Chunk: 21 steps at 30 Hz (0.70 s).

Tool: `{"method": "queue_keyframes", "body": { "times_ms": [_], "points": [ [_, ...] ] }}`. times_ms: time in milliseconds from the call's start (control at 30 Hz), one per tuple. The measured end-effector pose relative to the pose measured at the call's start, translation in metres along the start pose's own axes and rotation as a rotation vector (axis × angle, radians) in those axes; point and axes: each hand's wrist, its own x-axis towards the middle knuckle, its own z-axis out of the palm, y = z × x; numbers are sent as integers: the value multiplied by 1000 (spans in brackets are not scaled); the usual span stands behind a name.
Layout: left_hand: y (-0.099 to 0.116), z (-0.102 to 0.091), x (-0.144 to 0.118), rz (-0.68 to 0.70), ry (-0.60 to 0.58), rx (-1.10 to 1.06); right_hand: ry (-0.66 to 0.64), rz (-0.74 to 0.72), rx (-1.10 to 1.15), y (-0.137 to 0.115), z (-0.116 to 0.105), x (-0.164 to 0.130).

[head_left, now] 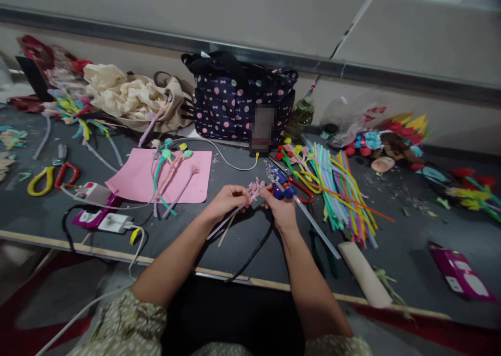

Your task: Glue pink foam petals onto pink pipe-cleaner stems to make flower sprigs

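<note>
While both hands meet over the near middle of the bench (391, 251), the weak points look like these:

Left hand (227, 202): its grip is pinched on the pink pipe-cleaner flower (254, 189), just below the head, with the pale stems trailing down and left toward the near edge.

Right hand (282, 210): its grip is clenched around the blue glue gun (279, 185), whose nozzle sits just beside the flower head and close to the left fingertips.

Burn risk: judging by how near the nozzle is to the fingers, a small slip could put hot glue or the tip on skin.

Glue stick (317, 225): the long clear stick juts out to the right and near, so it could sweep into the pile of coloured pipe cleaners (344, 189) and drag some off.

Black cable (254, 254): it loops under the hands and over the near edge; a snag on an arm might jerk the gun.

Stems: they hang loose, so they could twist or slide out of the pinch, spoiling the joint.

Pink sheet (141, 181): to the left, carrying finished flower stems (172, 173), well apart from the gun.

Spotted bag (242, 105): far, against the wall, clear of the work.
</note>
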Motion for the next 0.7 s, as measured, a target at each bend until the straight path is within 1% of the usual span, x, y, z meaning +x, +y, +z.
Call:
{"method": "queue_keyframes", "body": {
  "times_ms": [200, 433, 700],
  "points": [
    [1, 1, 0, -2, 2, -2, -7, -9, 13, 2, 1, 0],
    [-3, -1, 1, 10, -5, 5, 17, 11, -7, -2, 1, 0],
    [-2, 0, 0, 10, -9, 4, 5, -8, -7, 4, 0, 1]
  ]
}}
